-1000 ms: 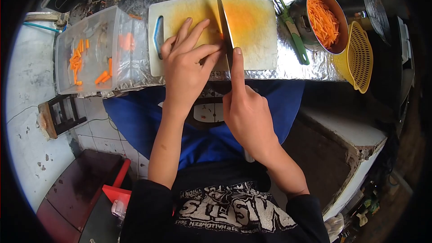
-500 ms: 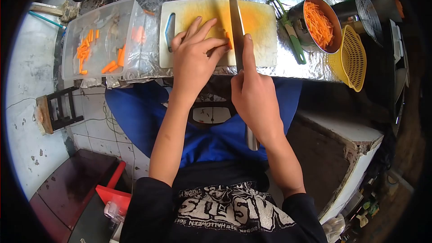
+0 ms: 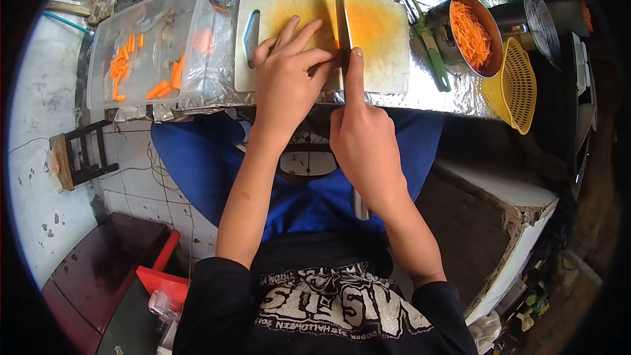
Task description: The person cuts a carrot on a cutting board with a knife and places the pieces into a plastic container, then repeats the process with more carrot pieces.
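Note:
A white cutting board (image 3: 388, 59) with orange stains lies on the foil-covered counter. My right hand (image 3: 365, 138) grips a large knife (image 3: 343, 16) by its handle, the index finger stretched along the top of the blade. The blade points away from me across the board. Just left of it, my left hand (image 3: 287, 75) pinches a small carrot piece (image 3: 337, 45) between thumb and fingers. Most of that piece is hidden by the fingers and the blade.
On the left, a clear plastic container (image 3: 148, 85) holds several carrot pieces. To the right are a green-handled peeler (image 3: 434, 56), a metal pot (image 3: 450, 52) of carrot strips (image 3: 470, 36) and a yellow basket (image 3: 517, 89). A foil-covered front edge (image 3: 217, 102) borders the counter.
The knife and my right hand have shifted left, bringing the blade against the carrot piece by my left fingertips. Less of the carrot shows now. My left hand stays at nearly the same place.

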The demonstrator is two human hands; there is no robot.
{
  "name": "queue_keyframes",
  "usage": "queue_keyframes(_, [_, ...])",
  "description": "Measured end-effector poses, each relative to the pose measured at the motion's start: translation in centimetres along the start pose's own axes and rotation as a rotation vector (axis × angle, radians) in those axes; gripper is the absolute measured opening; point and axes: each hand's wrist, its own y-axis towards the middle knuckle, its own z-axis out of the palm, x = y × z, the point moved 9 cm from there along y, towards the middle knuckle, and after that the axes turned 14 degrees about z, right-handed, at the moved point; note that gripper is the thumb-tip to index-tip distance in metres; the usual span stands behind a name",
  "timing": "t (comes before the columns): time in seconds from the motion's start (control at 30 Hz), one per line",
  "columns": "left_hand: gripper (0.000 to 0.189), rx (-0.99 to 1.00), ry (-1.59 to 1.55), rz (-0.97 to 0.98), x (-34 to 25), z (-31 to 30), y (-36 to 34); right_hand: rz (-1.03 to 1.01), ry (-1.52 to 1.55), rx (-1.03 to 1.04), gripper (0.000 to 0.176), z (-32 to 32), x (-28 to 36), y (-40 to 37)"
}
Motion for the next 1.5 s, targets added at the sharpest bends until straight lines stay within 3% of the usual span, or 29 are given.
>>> queue_keyframes(0.17, [0.013,0.077,0.000,-0.008,-0.1,0.2,0.0,-0.009,0.030,-0.020,0.075,-0.2,0.5,3.0])
queue_keyframes(0.4, [0.021,0.016,0.007,0.018,-0.7,-0.4,0.5,-0.051,0.198,-0.195,0.076,-4.1,-0.9,3.0])
queue_keyframes(0.5, [0.020,0.212,0.144,0.204,-2.2,0.3,1.3,0.006,0.210,-0.161,0.076,-5.2,-1.9,1.7])
queue_keyframes(0.53, [0.020,0.212,0.157,0.202,-1.6,0.3,1.6,0.010,0.197,-0.158,0.076,-5.3,-2.2,1.2])
queue_keyframes(0.6, [0.015,0.268,0.117,0.471,-2.6,1.0,2.2,0.022,0.162,-0.202,0.073,-5.6,-2.8,0.6])
queue_keyframes(0.73, [0.010,0.219,0.186,0.621,-4.3,0.3,3.5,0.091,0.227,-0.160,0.074,-5.6,-3.9,-0.1])
queue_keyframes(0.77, [0.010,0.218,0.208,0.615,-4.3,0.1,3.6,0.093,0.200,-0.162,0.072,-5.6,-4.0,0.0])
queue_keyframes(0.83, [0.009,0.447,0.120,0.507,-3.4,1.6,3.5,0.116,0.201,-0.139,0.073,-5.7,-3.9,0.0])
queue_keyframes(1.0, [0.009,0.309,0.171,0.532,-3.3,0.7,3.3,0.116,0.179,-0.132,0.075,-5.9,-2.2,0.0])
queue_keyframes(1.13, [0.009,0.154,0.038,0.476,-4.3,-2.8,3.8,0.031,0.165,-0.143,0.073,-6.5,0.5,0.1])
queue_keyframes(1.23, [0.015,-0.211,-0.246,0.316,-2.8,-11.6,3.6,-0.368,0.138,-0.284,0.067,-8.7,6.7,-1.0])
queue_keyframes(1.27, [0.017,-0.280,-0.304,0.220,-1.5,-14.7,3.1,-0.343,0.057,-0.229,0.067,-8.7,7.7,-0.8])
queue_keyframes(1.33, [0.014,-0.343,-0.257,0.081,2.1,-19.3,1.8,-0.403,-0.121,-0.168,0.068,-8.0,10.8,-0.6])
queue_keyframes(1.5, [0.015,-0.244,0.098,-0.092,12.2,-26.9,-1.8,-0.570,-0.458,-0.211,0.051,-4.8,17.6,1.6])
